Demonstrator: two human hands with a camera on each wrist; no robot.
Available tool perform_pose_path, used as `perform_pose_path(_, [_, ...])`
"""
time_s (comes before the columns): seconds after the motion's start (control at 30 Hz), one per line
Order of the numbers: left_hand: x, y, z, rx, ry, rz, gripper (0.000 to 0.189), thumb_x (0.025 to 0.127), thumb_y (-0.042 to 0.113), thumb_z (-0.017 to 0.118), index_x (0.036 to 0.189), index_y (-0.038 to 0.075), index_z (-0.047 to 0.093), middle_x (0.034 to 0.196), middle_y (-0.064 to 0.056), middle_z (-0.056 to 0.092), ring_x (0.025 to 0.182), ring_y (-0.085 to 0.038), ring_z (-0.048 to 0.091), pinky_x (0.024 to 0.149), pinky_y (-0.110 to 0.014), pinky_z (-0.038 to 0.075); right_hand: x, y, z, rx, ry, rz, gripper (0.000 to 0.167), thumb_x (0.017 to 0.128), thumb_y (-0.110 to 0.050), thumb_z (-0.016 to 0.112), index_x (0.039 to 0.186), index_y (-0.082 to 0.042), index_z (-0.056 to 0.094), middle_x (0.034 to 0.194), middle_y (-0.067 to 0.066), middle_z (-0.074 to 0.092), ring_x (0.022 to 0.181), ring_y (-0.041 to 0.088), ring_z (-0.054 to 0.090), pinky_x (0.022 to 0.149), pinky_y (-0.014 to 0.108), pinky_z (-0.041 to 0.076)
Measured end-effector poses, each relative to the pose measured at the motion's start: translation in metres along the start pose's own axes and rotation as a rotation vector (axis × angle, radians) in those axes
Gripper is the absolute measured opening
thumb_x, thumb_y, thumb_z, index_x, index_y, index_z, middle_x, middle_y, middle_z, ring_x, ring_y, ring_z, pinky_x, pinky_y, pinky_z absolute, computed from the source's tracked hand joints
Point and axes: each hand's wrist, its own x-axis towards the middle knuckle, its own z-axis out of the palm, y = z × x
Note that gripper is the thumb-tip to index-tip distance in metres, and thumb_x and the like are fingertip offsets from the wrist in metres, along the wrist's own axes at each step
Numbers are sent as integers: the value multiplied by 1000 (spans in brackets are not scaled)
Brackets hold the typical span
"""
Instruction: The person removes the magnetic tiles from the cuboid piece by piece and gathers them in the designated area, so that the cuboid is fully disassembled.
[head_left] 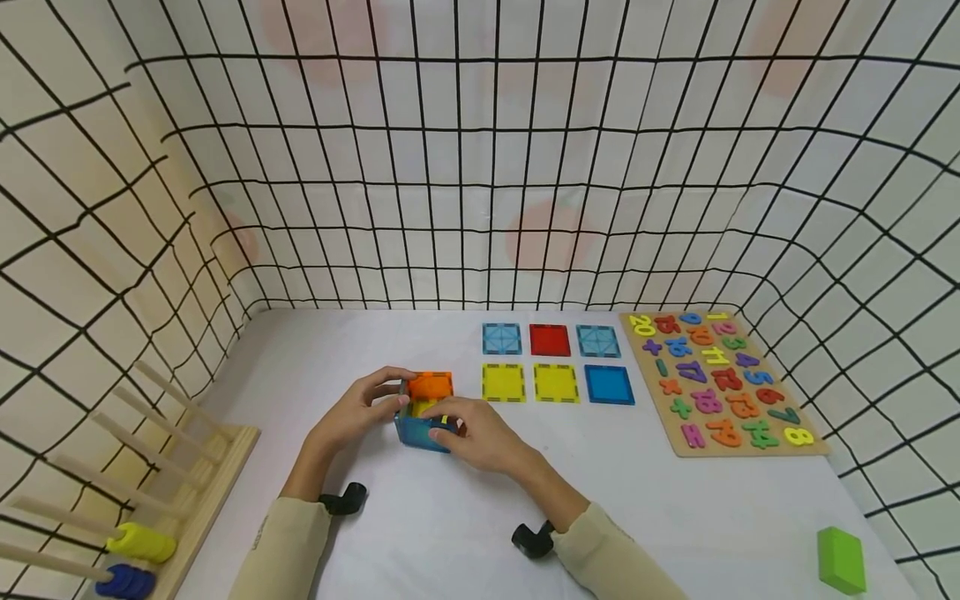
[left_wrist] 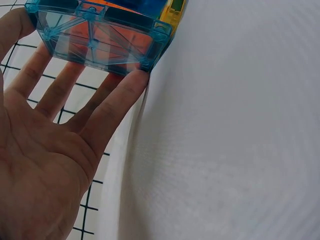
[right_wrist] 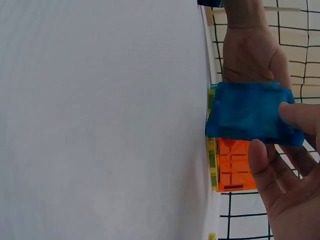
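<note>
A small open-topped box of magnetic tiles stands on the table between the hands. Its back wall is an orange tile [head_left: 431,383], and a yellow tile [head_left: 418,407] shows inside at the bottom. My left hand [head_left: 358,410] holds the box's left wall, a light blue tile [left_wrist: 92,42], with thumb and fingers at its edges. At the front, my right hand [head_left: 483,435] pinches a blue tile [right_wrist: 250,112], thumb on its outer face. That blue tile leans somewhat against the box in the right wrist view. The right fingers partly hide the box's right side.
Behind to the right lie two rows of flat tiles, among them a red tile [head_left: 550,340] and a blue square [head_left: 609,385]. Farther right is a number puzzle board [head_left: 678,446]. A wooden peg rack [head_left: 217,475] stands left; a green block [head_left: 841,560] lies front right. Black-wire mesh [head_left: 495,183] surrounds the table.
</note>
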Motion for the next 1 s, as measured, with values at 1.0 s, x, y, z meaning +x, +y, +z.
perform_pose_path(1.0, [-1,1,-2,-18,-38,-48,41,104,27,62,143,28,53,160,-3,44,146,-44,42,110,-63,46,-48,28,-42,181,115,216,50,94,-19,77,139,-30,57,111,1,61,78,21,70,71,26,61])
